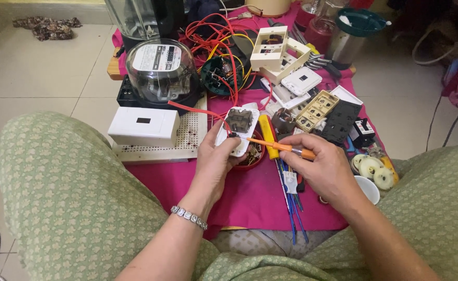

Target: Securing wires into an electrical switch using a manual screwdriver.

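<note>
Resting over the pink cloth [249, 198], a white switch plate [237, 130] is grasped by the left hand [211, 161]. An orange screwdriver [275, 146] is clenched in the right hand [320, 166], its tip touching a terminal where a red wire [195, 109] is already attached; tightening seems unfinished.

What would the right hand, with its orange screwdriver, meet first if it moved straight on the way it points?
The right hand points its orange screwdriver leftward; its tip already seems to touch the white switch plate held by the left hand.
</note>
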